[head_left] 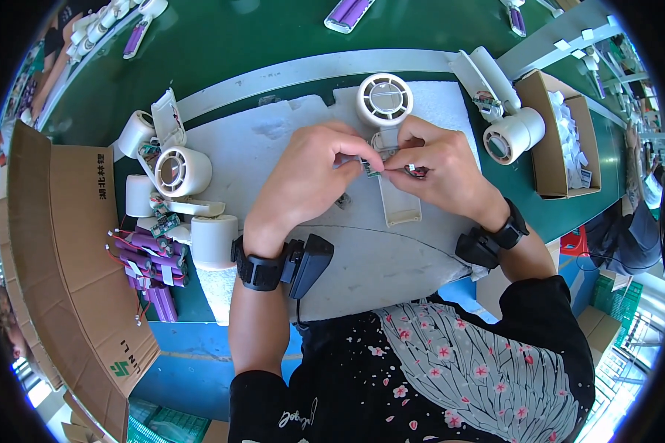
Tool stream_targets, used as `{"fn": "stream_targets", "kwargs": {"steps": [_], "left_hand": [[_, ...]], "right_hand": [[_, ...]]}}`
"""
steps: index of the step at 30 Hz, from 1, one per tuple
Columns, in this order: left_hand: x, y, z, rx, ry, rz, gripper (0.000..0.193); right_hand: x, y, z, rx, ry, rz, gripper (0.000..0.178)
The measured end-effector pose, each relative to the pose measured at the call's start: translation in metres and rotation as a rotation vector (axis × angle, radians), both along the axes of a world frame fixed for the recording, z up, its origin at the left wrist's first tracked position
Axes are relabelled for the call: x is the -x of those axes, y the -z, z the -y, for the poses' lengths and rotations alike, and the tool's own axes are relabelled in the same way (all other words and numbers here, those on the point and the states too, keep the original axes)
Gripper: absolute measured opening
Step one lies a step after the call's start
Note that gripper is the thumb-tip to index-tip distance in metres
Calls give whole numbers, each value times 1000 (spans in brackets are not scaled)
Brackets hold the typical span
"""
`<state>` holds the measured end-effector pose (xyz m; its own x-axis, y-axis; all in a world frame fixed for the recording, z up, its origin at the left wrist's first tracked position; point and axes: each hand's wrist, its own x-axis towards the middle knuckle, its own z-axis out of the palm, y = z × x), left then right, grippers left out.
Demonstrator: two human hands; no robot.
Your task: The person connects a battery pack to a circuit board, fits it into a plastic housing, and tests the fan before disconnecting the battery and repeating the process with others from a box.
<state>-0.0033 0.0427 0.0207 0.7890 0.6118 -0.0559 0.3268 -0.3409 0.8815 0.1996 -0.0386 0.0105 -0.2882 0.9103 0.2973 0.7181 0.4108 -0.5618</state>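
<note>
A white handheld fan (385,100) lies on the grey foam mat with its round grille at the far end. Its opened handle shell (401,208) points toward me. Over that handle, my left hand (310,173) pinches a small green circuit board (369,168) between thumb and fingertips. My right hand (445,168) is closed, its fingertips meeting the board's right edge. A tiny white and red part (417,171) shows among the right fingers; what exactly they grip is too small to tell.
Several opened white fans (183,171) and purple battery packs (151,258) sit at the left beside a tall cardboard box (81,221). To the right are another opened fan (513,136) and a carton of small white pieces (569,140). A grey rail (310,66) runs behind the mat.
</note>
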Motion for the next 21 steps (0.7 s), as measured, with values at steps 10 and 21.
{"fn": "stream_targets", "kwargs": {"steps": [10, 21], "left_hand": [[-8, 1, 9, 249, -51, 147, 16], [-11, 0, 11, -20, 18, 158, 17]], "right_hand": [[3, 1, 0, -75, -25, 38, 18], [9, 2, 2, -125, 10, 177, 18]]}}
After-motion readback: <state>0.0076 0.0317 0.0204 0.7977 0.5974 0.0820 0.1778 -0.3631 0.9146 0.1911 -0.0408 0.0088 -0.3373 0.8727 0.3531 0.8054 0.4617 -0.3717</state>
